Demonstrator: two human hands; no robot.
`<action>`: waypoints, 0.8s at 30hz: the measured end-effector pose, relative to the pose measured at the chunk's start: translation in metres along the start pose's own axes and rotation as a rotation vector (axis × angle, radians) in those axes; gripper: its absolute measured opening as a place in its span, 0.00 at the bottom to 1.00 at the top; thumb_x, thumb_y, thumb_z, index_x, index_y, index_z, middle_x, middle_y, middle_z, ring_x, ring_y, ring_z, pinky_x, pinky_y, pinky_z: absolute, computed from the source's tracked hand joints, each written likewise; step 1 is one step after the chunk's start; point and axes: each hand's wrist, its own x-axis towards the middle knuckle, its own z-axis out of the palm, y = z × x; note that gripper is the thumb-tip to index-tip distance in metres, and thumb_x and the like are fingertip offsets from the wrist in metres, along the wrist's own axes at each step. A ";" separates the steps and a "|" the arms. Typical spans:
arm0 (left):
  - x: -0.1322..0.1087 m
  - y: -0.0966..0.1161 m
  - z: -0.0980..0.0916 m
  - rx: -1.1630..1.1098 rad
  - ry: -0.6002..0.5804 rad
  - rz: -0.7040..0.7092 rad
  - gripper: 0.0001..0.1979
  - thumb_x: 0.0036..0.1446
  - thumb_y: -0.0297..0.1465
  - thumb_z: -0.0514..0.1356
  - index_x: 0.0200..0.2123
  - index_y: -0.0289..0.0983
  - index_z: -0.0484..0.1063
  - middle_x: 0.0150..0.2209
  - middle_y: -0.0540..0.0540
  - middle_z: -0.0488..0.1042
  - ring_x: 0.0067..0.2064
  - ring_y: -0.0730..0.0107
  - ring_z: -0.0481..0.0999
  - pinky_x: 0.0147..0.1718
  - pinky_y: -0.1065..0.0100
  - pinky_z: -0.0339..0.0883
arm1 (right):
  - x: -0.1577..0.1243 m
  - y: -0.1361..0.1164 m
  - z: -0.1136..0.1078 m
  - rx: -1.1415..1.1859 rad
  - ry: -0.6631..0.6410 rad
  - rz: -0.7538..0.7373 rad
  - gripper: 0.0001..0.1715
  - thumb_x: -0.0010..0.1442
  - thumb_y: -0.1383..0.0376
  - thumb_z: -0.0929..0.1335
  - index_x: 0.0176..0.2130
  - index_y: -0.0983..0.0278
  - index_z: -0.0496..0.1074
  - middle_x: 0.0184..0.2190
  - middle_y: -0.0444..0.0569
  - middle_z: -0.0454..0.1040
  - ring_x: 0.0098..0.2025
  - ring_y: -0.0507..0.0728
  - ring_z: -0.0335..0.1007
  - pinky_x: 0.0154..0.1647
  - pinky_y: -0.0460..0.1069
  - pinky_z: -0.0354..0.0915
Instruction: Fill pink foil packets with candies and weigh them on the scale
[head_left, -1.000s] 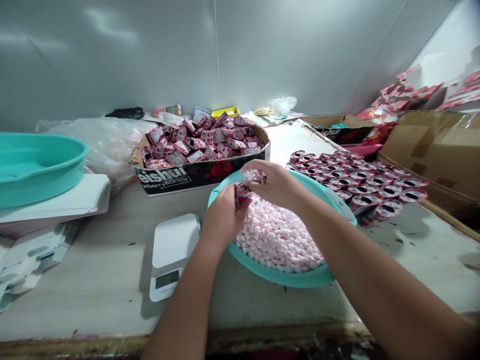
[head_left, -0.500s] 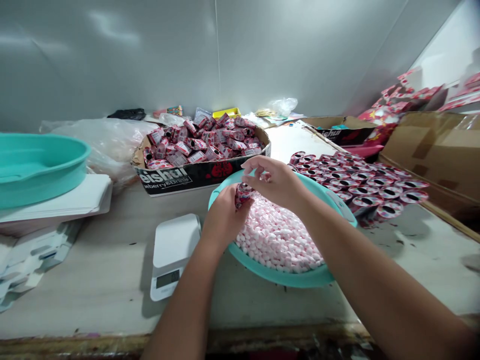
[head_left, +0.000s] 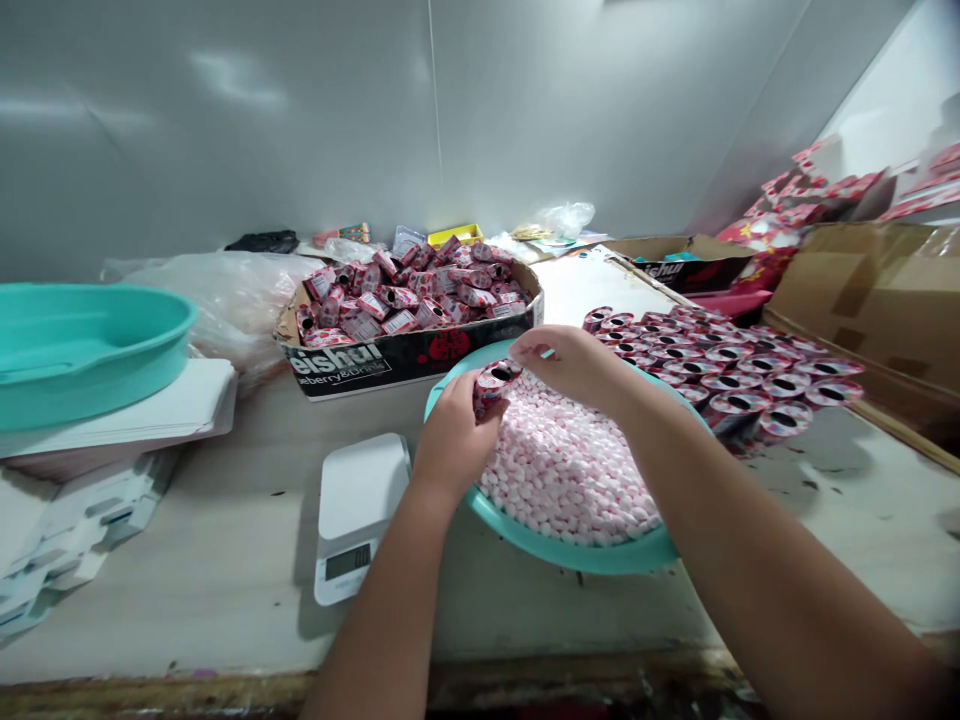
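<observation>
My left hand (head_left: 451, 438) is closed around a small red-and-pink open carton (head_left: 495, 384), held over the near-left side of a teal basin (head_left: 592, 553). Pink and white candies (head_left: 570, 470) fill that basin. My right hand (head_left: 574, 365) hovers just right of the carton's mouth, fingers curled together; whether it holds candies is hidden. Behind the basin a black cardboard tray (head_left: 390, 360) holds several filled cartons.
A white digital scale (head_left: 356, 515) lies left of the basin. Rows of open empty cartons (head_left: 731, 365) stand at the right. A second teal basin (head_left: 82, 345) sits on flat white card stacks (head_left: 135, 410) at the left. Brown cardboard boxes (head_left: 877, 290) line the right side.
A second ago my right hand held a handful of candies above the carton; now none show in it and it has dropped closer to the carton. The view shifted slightly.
</observation>
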 end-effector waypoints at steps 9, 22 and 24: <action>0.001 -0.002 0.000 0.026 -0.025 0.019 0.15 0.64 0.33 0.61 0.53 0.37 0.71 0.50 0.40 0.76 0.52 0.55 0.75 0.50 0.58 0.68 | -0.007 -0.027 0.008 0.004 -0.036 -0.057 0.13 0.58 0.65 0.66 0.36 0.68 0.80 0.35 0.48 0.78 0.35 0.49 0.70 0.38 0.42 0.64; -0.001 0.001 -0.001 -0.010 0.032 -0.012 0.15 0.64 0.36 0.61 0.52 0.37 0.71 0.49 0.41 0.77 0.52 0.54 0.75 0.51 0.57 0.68 | -0.007 -0.023 0.010 0.111 0.046 -0.043 0.18 0.59 0.59 0.70 0.45 0.67 0.77 0.45 0.53 0.76 0.44 0.52 0.72 0.49 0.47 0.68; 0.000 0.002 0.000 -0.018 0.044 -0.025 0.14 0.63 0.34 0.61 0.52 0.37 0.72 0.49 0.41 0.77 0.52 0.54 0.75 0.52 0.57 0.69 | -0.005 -0.019 0.010 0.085 0.056 -0.007 0.22 0.58 0.58 0.71 0.49 0.66 0.75 0.50 0.54 0.74 0.47 0.54 0.72 0.50 0.48 0.69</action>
